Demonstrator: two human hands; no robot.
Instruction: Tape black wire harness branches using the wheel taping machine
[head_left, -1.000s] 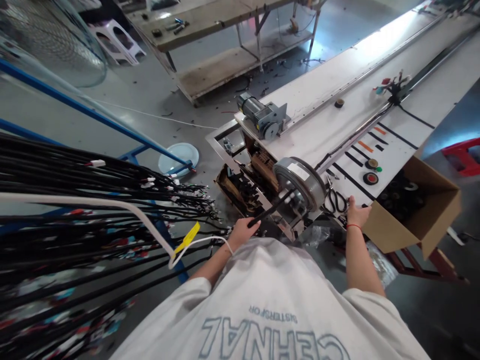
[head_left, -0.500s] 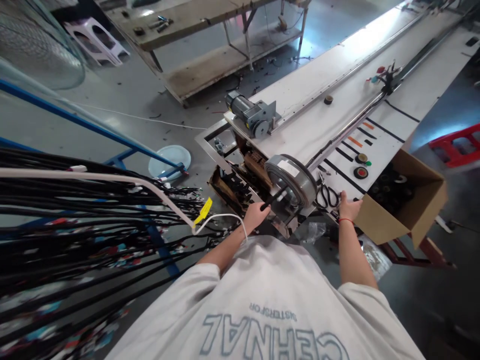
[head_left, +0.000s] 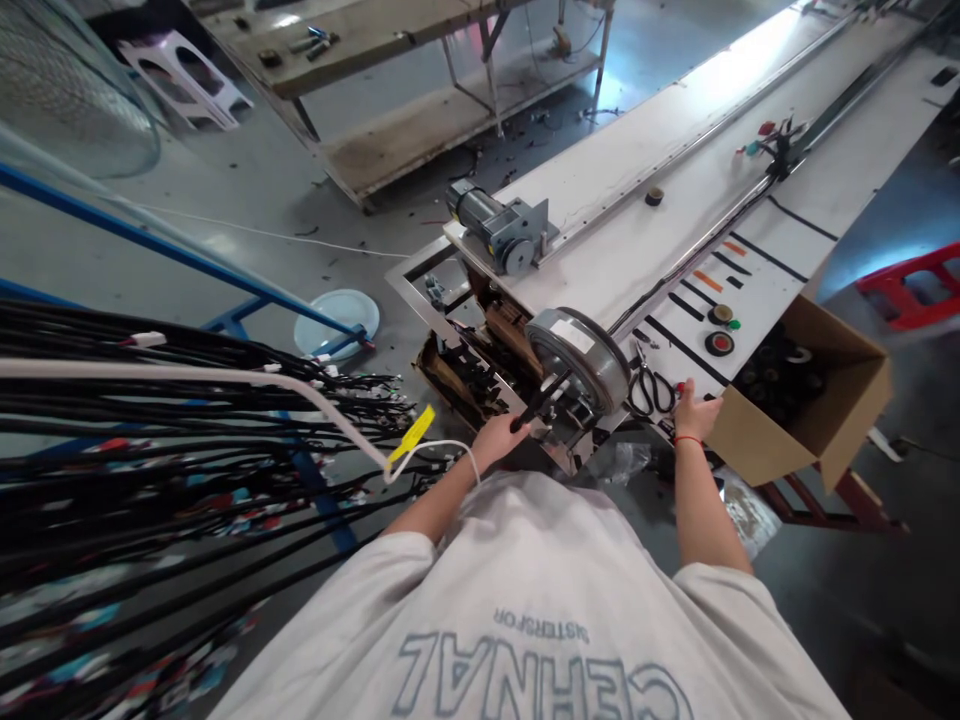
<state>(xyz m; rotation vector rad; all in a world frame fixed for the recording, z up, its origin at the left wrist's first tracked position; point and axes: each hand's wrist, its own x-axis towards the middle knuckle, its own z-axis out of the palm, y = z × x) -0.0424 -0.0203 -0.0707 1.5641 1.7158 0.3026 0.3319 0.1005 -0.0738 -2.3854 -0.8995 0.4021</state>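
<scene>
My left hand (head_left: 496, 438) is closed around a black cable (head_left: 538, 402) that runs up to the grey round wheel (head_left: 579, 358) at the near end of the long white machine bench (head_left: 675, 180). A thin white cord loops at that wrist, beside a yellow tag (head_left: 410, 436). My right hand (head_left: 694, 413) rests on the bench's near edge, fingers bent over it, right beside black-handled scissors (head_left: 651, 390) and the cardboard box (head_left: 817, 400). Whether that hand holds anything is hidden.
A big bundle of black cables (head_left: 150, 440) hangs on a blue rack at the left. A grey motor (head_left: 495, 225), a red button (head_left: 718, 343) and a green one sit on the bench. A red stool (head_left: 911, 290) stands right; a wooden table (head_left: 360, 40) stands behind.
My view has shifted slightly, so the bench sits a little further left and up. My left hand stays on the black cable and my right hand stays at the bench edge.
</scene>
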